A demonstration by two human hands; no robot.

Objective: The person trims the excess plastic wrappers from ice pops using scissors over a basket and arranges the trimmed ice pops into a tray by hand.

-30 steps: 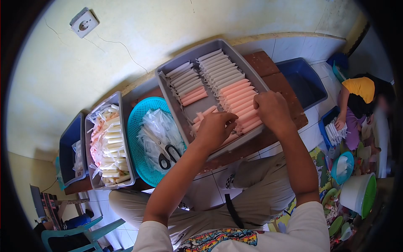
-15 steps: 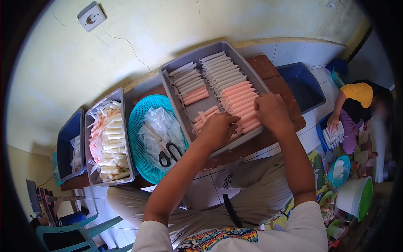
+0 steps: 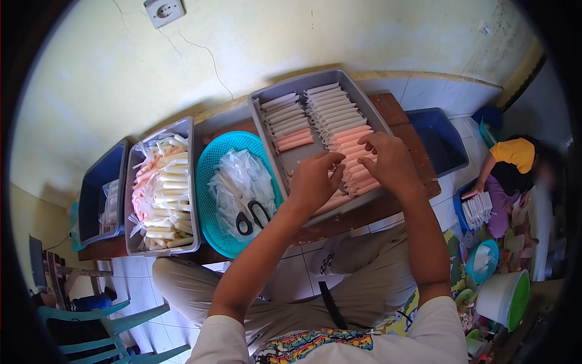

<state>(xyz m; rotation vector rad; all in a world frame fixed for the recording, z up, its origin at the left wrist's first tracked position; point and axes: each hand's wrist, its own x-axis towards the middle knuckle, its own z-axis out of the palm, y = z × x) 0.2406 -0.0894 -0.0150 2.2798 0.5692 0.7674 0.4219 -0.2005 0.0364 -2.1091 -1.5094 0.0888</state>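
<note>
Over the front half of a grey tray (image 3: 296, 156), both my hands hover above rows of slim plastic-wrapped sticks. Pale white sticks (image 3: 332, 104) fill the back of the rows, and pink sticks (image 3: 350, 142) lie toward the front. My left hand (image 3: 315, 181) is at the front left of the pink ones, thumb and index finger apart, with nothing visible between them. My right hand (image 3: 391, 162) is bent above the right-hand row, its fingers curled but parted from the thumb. Some pink sticks are hidden beneath my hands.
Left of the tray, a turquoise basket (image 3: 206, 206) holds clear plastic bags and black-handled scissors (image 3: 244, 224). Beyond it stands a grey bin of yellowish and pink sticks (image 3: 173, 200), then a dark blue bin (image 3: 91, 188). At right, a person (image 3: 512, 158) sits by a blue container of white sticks (image 3: 477, 209).
The view has shifted slightly. My hands have lifted from the pink sticks, and their fingers have spread apart. A stick lying crosswise near my left hand no longer shows.
</note>
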